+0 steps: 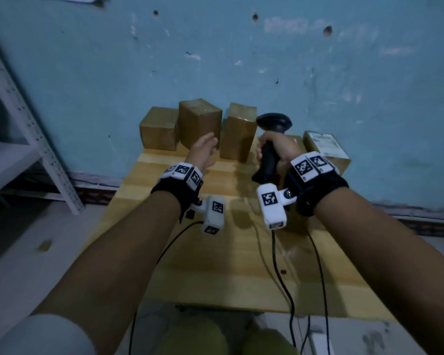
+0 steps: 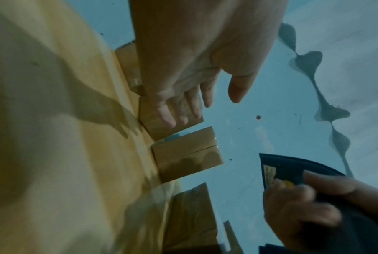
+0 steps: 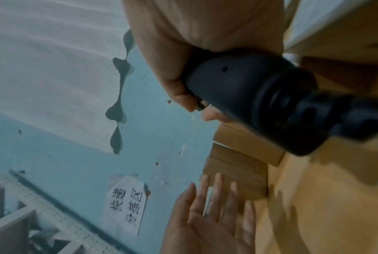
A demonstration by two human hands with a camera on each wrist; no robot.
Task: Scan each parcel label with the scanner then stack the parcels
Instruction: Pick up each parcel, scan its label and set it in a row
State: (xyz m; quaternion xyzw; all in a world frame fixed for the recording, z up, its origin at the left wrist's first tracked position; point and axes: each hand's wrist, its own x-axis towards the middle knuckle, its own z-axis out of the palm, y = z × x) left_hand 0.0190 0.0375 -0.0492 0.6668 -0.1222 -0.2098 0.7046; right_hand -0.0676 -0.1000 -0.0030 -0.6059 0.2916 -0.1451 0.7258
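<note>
Three plain brown parcels stand at the back of the wooden table (image 1: 215,272) against the blue wall: a low one (image 1: 158,130), a tall one (image 1: 199,121) and another tall one (image 1: 239,133). A parcel with a white label (image 1: 327,149) on top lies at the right. My left hand (image 1: 204,148) is open, fingers straight, just in front of the middle tall parcel (image 2: 173,125); whether it touches the parcel I cannot tell. My right hand (image 1: 276,149) grips the handle of the black scanner (image 1: 273,123), held upright above the table. The right wrist view shows that grip on the scanner (image 3: 249,96).
A white perforated metal shelf (image 1: 23,139) stands left of the table. Black cables (image 1: 280,265) trail over the table's front edge. A paper sign (image 3: 127,206) hangs on the blue wall. Another brown box (image 1: 294,140) sits partly hidden behind my right hand.
</note>
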